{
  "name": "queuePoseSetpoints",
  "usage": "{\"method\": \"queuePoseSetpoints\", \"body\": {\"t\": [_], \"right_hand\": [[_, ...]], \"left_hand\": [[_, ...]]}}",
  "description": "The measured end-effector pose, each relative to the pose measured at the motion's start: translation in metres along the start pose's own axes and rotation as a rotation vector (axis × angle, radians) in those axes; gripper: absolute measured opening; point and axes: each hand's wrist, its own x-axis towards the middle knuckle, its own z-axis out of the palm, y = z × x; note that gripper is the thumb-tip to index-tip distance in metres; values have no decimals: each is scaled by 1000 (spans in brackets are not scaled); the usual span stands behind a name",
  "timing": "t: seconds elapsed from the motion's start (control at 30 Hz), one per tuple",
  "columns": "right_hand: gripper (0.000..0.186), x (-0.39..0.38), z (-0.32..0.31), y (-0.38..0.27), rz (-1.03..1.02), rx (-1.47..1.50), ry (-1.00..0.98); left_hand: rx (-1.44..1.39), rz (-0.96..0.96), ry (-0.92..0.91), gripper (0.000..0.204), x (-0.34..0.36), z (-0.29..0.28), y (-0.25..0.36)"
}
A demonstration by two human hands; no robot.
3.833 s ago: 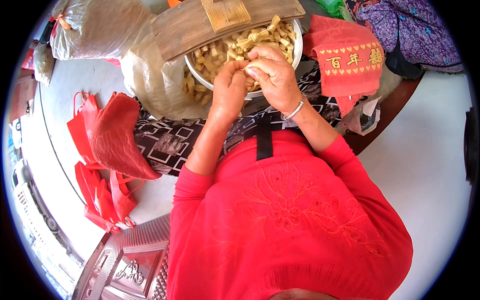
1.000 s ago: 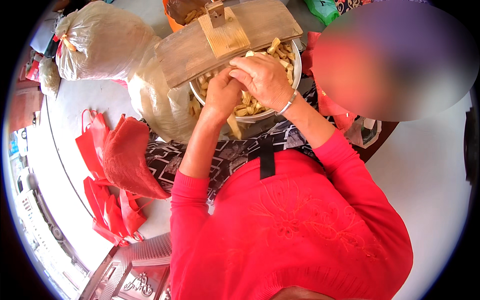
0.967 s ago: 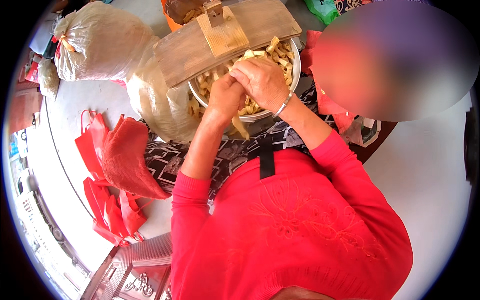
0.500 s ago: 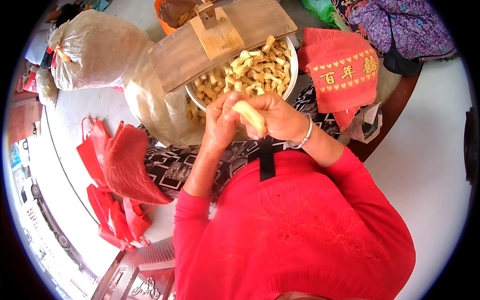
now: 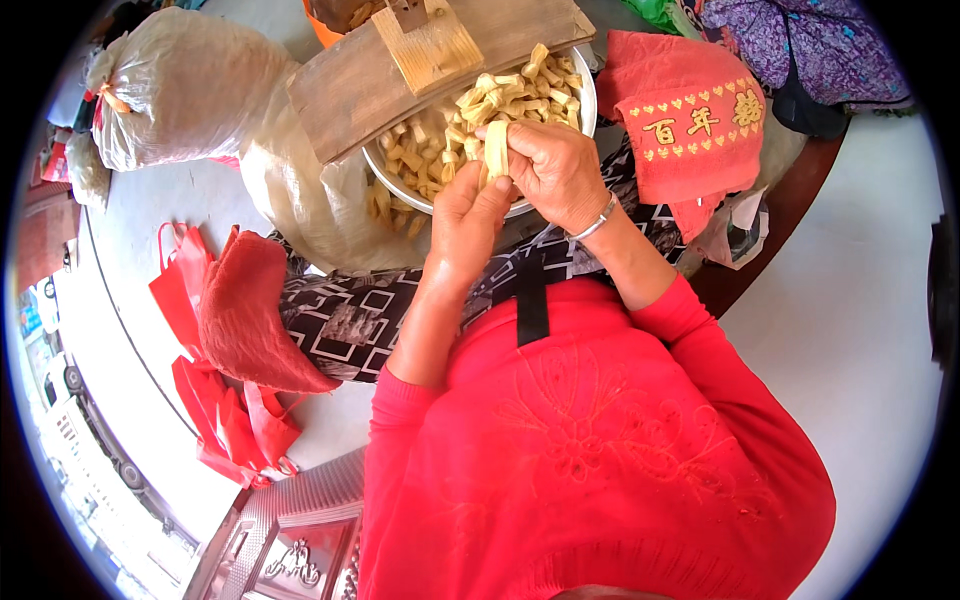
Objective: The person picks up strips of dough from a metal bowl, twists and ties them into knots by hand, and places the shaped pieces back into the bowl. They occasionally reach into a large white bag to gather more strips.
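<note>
Between my two hands, just over the near rim of a white basin (image 5: 589,92), is a pale yellow tofu-skin strip (image 5: 497,152). My left hand (image 5: 464,218) pinches its lower end between thumb and fingers. At the upper part, my right hand (image 5: 562,172) has its thumb and fingers closed on the strip, and a bracelet circles that wrist. Small knotted tofu-skin pieces (image 5: 520,98) are heaped in the basin behind my hands. A brown wooden board (image 5: 345,98) with a lighter block fixed on it lies across the basin's far left side.
A cloudy plastic sack (image 5: 190,90), tied at its neck, stands at the far left. Red towels drape over both knees, one (image 5: 250,310) left and one (image 5: 680,120) right. Red bags (image 5: 235,425) lie on the floor. An orange container (image 5: 325,22) sits behind the board.
Both hands have shifted rightward, the right one also upward nearer the knots. The strip has turned from slanting to nearly upright, and the fingers have changed their hold on it.
</note>
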Motion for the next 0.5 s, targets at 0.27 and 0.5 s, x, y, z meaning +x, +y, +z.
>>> {"method": "queuePoseSetpoints", "body": {"t": [0.27, 0.5], "right_hand": [[30, -36, 23, 25, 479, 823, -282], [23, -29, 9, 1, 777, 1502, -342]], "left_hand": [[1147, 764, 300, 33, -5, -2, -9], [1059, 756, 213, 42, -13, -3, -5]]}}
